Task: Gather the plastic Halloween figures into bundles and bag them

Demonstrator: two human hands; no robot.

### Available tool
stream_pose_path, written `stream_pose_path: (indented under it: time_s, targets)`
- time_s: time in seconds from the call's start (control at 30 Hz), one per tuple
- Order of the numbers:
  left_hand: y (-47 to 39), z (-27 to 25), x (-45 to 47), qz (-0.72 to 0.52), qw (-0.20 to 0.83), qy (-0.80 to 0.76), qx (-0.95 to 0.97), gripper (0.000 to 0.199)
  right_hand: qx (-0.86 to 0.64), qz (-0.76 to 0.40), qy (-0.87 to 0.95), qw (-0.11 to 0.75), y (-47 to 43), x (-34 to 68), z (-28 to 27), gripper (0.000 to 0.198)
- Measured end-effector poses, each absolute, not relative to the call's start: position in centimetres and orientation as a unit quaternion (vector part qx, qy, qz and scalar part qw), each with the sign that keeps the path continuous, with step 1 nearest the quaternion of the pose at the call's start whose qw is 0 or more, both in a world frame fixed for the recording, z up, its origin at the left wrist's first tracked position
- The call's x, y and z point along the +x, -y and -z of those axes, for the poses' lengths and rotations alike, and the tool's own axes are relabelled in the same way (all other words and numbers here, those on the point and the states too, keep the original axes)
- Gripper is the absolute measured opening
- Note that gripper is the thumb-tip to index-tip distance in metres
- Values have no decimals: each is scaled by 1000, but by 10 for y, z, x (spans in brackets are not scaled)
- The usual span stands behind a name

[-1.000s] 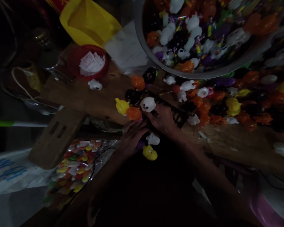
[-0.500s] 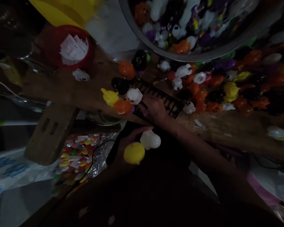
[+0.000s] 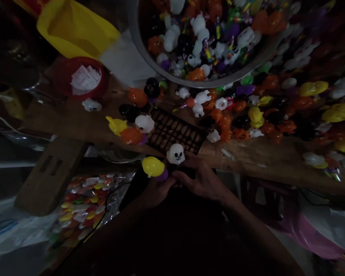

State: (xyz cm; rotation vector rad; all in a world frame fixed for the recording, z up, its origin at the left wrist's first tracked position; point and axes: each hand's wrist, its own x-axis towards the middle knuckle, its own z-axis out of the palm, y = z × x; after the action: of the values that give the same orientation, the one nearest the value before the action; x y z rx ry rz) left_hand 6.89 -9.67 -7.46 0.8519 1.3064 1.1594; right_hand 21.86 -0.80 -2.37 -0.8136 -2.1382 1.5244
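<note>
My left hand (image 3: 157,191) is closed low in front of my body, holding a rounded yellow plastic toy (image 3: 153,166) with a purple part (image 3: 162,175) under it. Close beside it, my right hand (image 3: 202,178) has its fingers curled at a white skull toy (image 3: 176,154), whose black-eyed face points up at me. The two thumbs nearly meet, and the exact grip is dark. Just beyond the hands lies a black slatted plastic tray (image 3: 175,130). At its left end sit a white toy (image 3: 145,124), an orange one (image 3: 131,136) and a yellow one (image 3: 116,125).
A large metal basin (image 3: 184,81) full of small toys stands at the back of the wooden table (image 3: 60,124). Many loose toys (image 3: 225,122) spread rightward. At left are a red bowl (image 3: 60,78) of paper slips, a wooden stool (image 3: 50,176) and a bag of toys (image 3: 83,203).
My right hand has come back from the black tray to meet my left. The white toy has turned so its skull face shows, and both held toys are higher in view.
</note>
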Motion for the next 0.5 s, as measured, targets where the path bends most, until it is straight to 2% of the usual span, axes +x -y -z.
stream_pose_path:
  time_s: [0.13,0.27,0.33,0.5]
  targets:
    - [95,66,65,-466,561,-562,391,57,-295,-566,736,227,-12,210,27,20]
    - [94,64,58,-516,558,-543,357,67,-315,-446,761,350,-57,187,36,16]
    - [92,67,53,-526,550,-561,327,66,-306,-401,776,380,-76,166,46,17]
    - [87,76,46,-523,543,-596,277,66,-312,-394,802,322,-94,124,69,13]
